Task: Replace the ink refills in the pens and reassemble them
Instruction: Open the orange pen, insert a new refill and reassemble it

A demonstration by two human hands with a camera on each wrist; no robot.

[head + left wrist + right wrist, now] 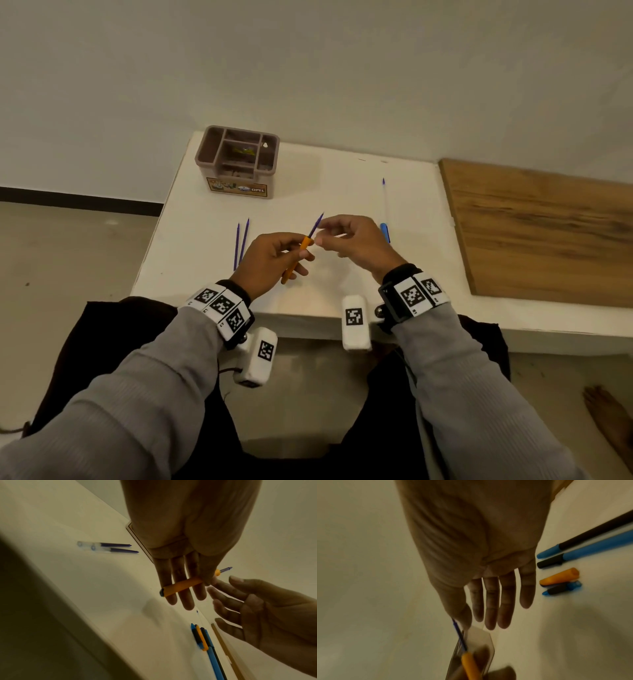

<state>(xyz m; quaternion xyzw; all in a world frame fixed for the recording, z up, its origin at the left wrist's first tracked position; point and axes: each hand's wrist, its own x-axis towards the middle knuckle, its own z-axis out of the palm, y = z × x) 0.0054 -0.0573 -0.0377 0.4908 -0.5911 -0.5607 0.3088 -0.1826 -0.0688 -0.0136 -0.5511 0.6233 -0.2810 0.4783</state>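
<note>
My left hand (301, 247) pinches an orange pen barrel (295, 260) between thumb and forefinger above the white table (308, 192). A purple ink refill (317, 224) sticks out of the barrel's far end. In the left wrist view the barrel (181, 586) lies across the left hand's straight fingers (187, 599). My right hand (322, 233) hovers at the refill with straight, spread fingers (506, 601). Its thumb is beside the refill (459, 635), and I see no grip. Two spare refills (241, 243) lie to the left.
A brown compartment box (238, 161) stands at the table's back. A clear refill (384, 192) and a blue pen (385, 231) lie at the right. Blue and black pens (590, 545), an orange pen piece (559, 577) and a blue-black piece (561, 588) rest there. A wooden board (548, 233) borders the right.
</note>
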